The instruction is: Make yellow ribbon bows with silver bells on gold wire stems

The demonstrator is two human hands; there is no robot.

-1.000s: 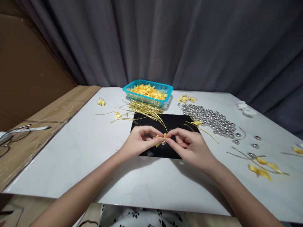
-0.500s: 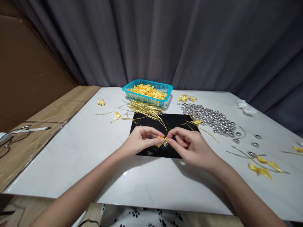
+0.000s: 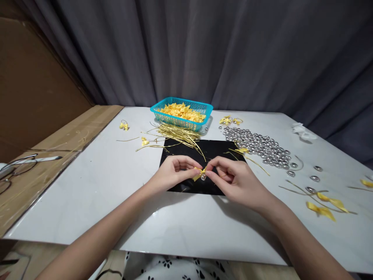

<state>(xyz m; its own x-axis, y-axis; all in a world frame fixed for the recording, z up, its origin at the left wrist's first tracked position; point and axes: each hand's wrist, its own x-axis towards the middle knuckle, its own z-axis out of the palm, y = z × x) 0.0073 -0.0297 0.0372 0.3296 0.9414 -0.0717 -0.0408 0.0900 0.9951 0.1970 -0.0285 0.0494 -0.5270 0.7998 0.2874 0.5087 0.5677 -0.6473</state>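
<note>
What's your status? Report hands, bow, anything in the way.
Left hand and right hand pinching bow. Bead at its lower edge. Gold strands beyond the hands, not blocking the bow.

The left forearm (image 3: 107, 223), bare, slants from the near left toward the middle of the scene; the right forearm (image 3: 294, 229), bare too, slants in from the near right, so the two converge. The left wrist (image 3: 147, 190) and the right wrist (image 3: 266, 204) look nearly straight. The left hand (image 3: 180, 171) points right, its thumb (image 3: 188, 175) and forefinger (image 3: 189, 160) brought together at the tips in a pinch. The right hand (image 3: 236, 175) points left in a similar pinch, its other fingers (image 3: 227, 178) curled inward. The two sets of fingertips sit just beside each other.
</note>
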